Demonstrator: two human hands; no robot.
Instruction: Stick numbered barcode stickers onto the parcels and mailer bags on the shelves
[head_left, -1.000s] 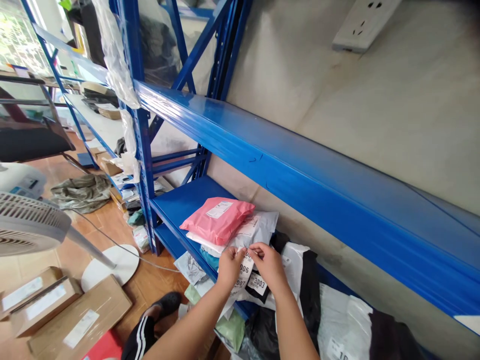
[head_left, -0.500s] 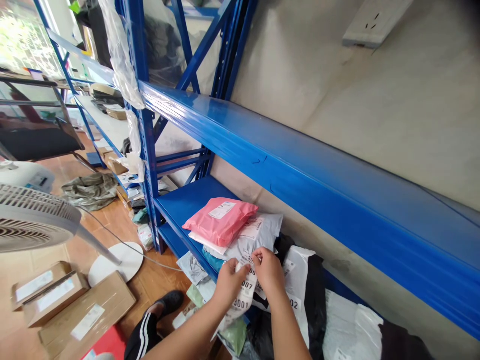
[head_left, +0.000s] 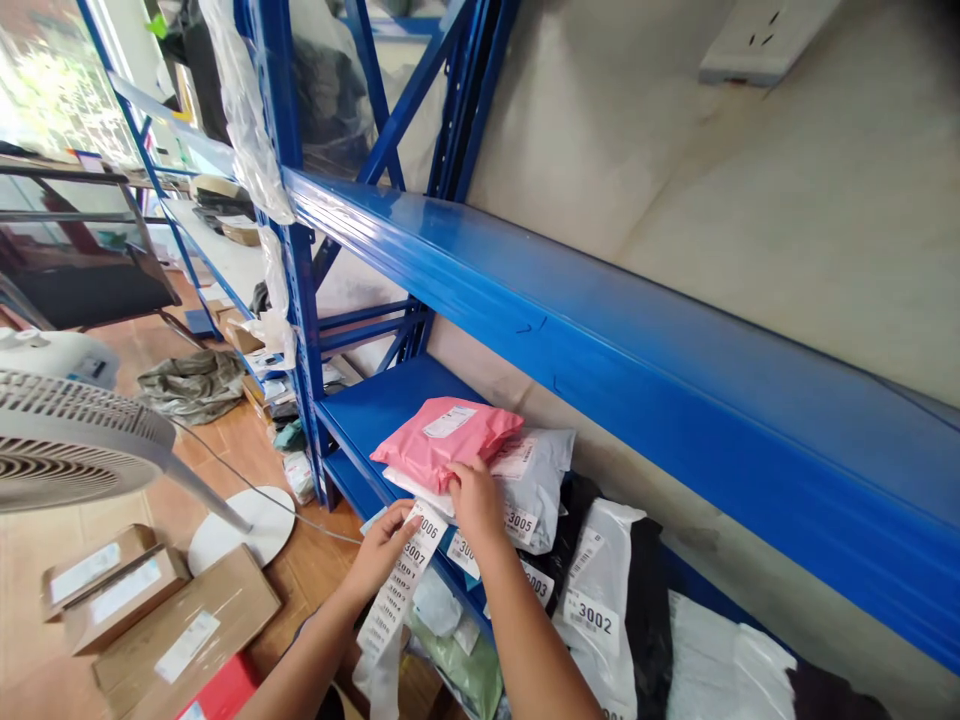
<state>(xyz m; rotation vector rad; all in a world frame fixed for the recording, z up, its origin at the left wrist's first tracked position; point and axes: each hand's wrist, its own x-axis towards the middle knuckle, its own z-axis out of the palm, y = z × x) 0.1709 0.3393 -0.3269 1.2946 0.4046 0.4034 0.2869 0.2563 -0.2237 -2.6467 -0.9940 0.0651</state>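
Note:
My left hand (head_left: 386, 540) pinches a long strip of white number labels (head_left: 401, 580), its top one reading 3006, which hangs down past the shelf edge. Fingertips of my right hand (head_left: 474, 495) are closed at the front edge of a pink mailer bag (head_left: 442, 440). That bag has a white address label and lies on a white parcel (head_left: 412, 487), partly covering it. Just right of them is a grey mailer bag (head_left: 536, 480) with a 3005 sticker. Farther right lies a white mailer bag (head_left: 596, 575) marked 3002. My right forearm hides part of the bags.
A blue shelf beam (head_left: 555, 300) crosses above my hands. A blue upright (head_left: 289, 250) stands on the left. Cardboard boxes (head_left: 187, 630) and a white fan (head_left: 82, 440) are on the floor at left. More bags, including a green one (head_left: 469, 660), lie below the shelf.
My left hand has moved left and down with the label strip, which now hangs freely. My right hand has left the strip and moved left to the pink mailer bag.

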